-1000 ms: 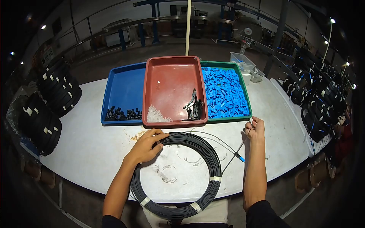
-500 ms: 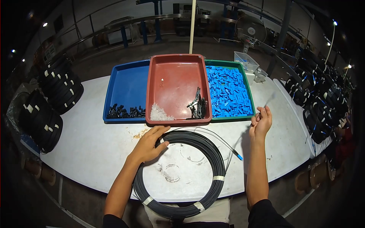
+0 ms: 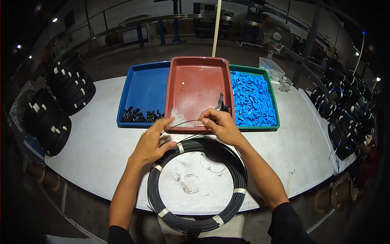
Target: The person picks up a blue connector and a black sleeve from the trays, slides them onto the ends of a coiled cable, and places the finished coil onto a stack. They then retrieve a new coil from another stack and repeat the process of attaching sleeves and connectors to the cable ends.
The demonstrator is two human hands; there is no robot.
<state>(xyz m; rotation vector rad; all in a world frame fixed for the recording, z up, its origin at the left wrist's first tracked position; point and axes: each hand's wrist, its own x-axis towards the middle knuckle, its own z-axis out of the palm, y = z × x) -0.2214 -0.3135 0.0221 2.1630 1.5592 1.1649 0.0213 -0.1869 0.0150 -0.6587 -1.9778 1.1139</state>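
Observation:
A coil of black cable (image 3: pixel 243 179) with several pale tape bands lies at the table's front edge. Above its upper left part is my left hand (image 3: pixel 152 140), fingers apart and curved beside a loose cable end. My right hand (image 3: pixel 219 124) pinches that thin black cable end (image 3: pixel 185 122) in front of the red tray (image 3: pixel 199 81). Clear plastic bits (image 3: pixel 178 118) and black parts (image 3: pixel 221 103) lie in the red tray, the latter partly hidden behind my right hand.
A blue tray (image 3: pixel 148 69) holds small black pieces; a green tray (image 3: pixel 277 118) holds many blue connectors. Stacked black coils stand at the left (image 3: pixel 46 122) and right (image 3: pixel 341 134). Clear containers (image 3: pixel 271 69) sit at the back right.
My right hand has moved left from beside the green tray to the loose cable end. The blue-tipped end no longer shows at the coil's right. The view has shifted slightly.

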